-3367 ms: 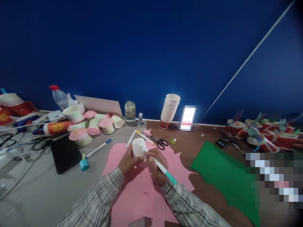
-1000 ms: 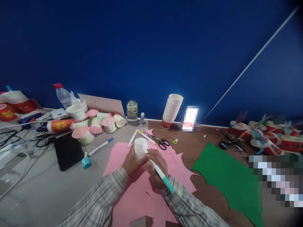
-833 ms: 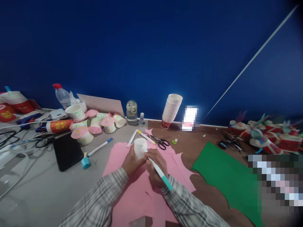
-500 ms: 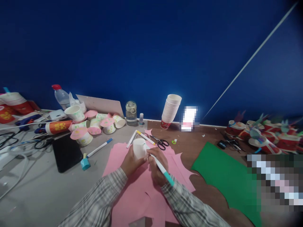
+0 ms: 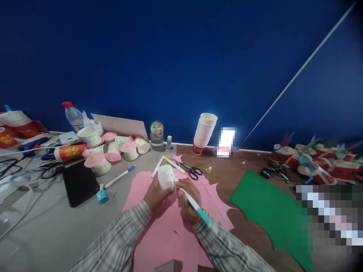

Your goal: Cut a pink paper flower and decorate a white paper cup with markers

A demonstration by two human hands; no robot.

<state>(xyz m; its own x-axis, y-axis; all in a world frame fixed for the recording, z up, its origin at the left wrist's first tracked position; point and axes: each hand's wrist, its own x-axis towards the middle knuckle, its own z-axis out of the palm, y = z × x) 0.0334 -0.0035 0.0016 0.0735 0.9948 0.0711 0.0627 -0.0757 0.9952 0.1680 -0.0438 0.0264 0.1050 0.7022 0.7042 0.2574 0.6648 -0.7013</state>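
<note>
My left hand (image 5: 155,194) is wrapped round a white paper cup (image 5: 165,176), holding it tilted above the pink paper (image 5: 167,238). Small teal marks show on the cup's right side. In my right hand (image 5: 189,200) is a white marker (image 5: 193,203) with a teal end, gripped like a pen, its tip at the cup's wall. Just beyond the cup lie a yellow-capped marker (image 5: 174,165) and black-handled scissors (image 5: 194,172).
Left of me are decorated cups with pink paper discs (image 5: 129,149), a black tablet-like slab (image 5: 80,184) and a blue-capped marker (image 5: 119,177). A cup stack (image 5: 204,132) leans near the wall. Green paper (image 5: 266,211) and red cups (image 5: 283,154) are on the right.
The cup has turned slightly in my left hand, so teal marks now show on its side. My right hand and the marker have shifted a little.
</note>
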